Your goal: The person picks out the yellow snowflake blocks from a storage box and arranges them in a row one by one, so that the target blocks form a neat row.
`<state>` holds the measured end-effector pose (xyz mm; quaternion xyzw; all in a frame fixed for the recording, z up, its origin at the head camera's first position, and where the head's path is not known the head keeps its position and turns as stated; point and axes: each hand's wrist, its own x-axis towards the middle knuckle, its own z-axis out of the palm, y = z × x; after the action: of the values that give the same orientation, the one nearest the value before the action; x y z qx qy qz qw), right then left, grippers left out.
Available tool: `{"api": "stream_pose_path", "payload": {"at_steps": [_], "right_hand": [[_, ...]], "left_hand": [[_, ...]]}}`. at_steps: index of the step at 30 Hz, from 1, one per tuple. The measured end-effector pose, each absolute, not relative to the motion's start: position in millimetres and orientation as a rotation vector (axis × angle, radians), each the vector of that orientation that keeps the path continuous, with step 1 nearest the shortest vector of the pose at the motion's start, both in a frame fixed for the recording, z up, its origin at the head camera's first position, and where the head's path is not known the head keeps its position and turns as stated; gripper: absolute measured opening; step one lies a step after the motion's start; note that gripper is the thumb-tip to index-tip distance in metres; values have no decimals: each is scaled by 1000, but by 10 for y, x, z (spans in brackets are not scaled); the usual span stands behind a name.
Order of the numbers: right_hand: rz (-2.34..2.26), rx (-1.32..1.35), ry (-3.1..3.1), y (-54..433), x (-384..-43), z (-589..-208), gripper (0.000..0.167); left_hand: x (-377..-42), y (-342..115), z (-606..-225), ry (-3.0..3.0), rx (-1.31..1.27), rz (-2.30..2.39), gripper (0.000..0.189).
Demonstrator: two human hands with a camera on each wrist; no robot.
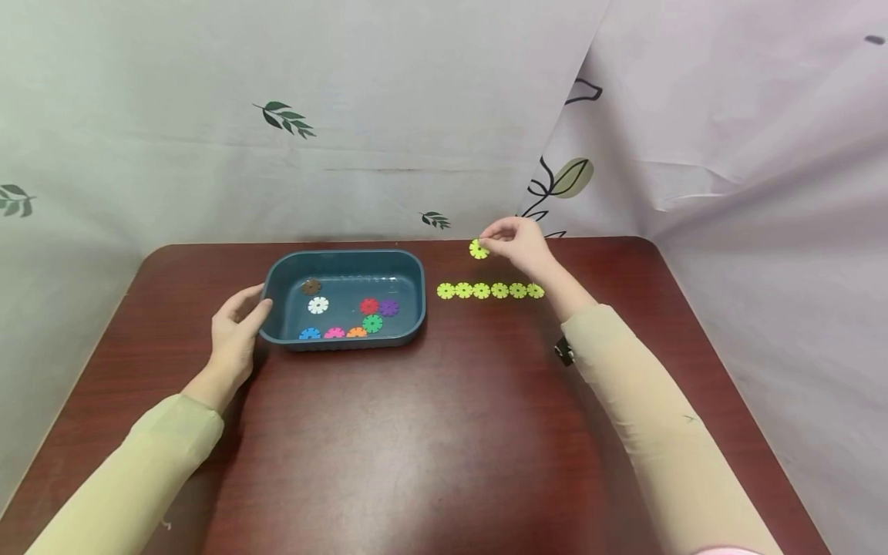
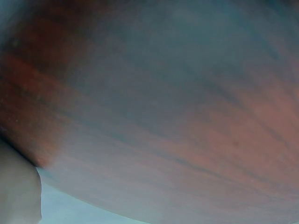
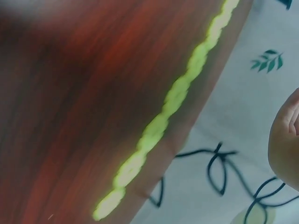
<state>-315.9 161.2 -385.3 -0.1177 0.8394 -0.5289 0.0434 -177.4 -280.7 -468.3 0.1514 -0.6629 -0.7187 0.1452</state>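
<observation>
My right hand (image 1: 519,243) pinches a yellow-green notched plastic disc (image 1: 479,249) between thumb and fingertips, near the table's back edge. Below it in the head view, a row of several matching yellow-green discs (image 1: 482,290) lies edge to edge on the table. The same row (image 3: 154,130) runs diagonally through the right wrist view, where part of my right hand (image 3: 285,144) shows at the right edge. At the left end of a dark blue plastic tray (image 1: 347,344), my left hand (image 1: 236,327) grips the rim, thumb on top.
Inside the tray lie loose discs: a brown (image 1: 311,287), a white (image 1: 318,305), a red (image 1: 370,306), a purple (image 1: 389,307), a green (image 1: 372,324), a blue, a pink and an orange one. The reddish-brown table (image 1: 416,447) meets hanging white cloth (image 1: 388,154) behind.
</observation>
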Motion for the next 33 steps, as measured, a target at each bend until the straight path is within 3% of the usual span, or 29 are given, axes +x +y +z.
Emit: {"api": "stream_pose_path", "payload": {"at_steps": [25,33], "right_hand": [[-1631,-89,2625,2836,-2960,-4110,29],[-1612,-7,2671,3202,-2917,-4257,25]], "left_hand": [[-1760,-2799,-4679,-1905,417,-2087,26],[-1762,-2811,-4689,-1914,417,-2085,26]]}}
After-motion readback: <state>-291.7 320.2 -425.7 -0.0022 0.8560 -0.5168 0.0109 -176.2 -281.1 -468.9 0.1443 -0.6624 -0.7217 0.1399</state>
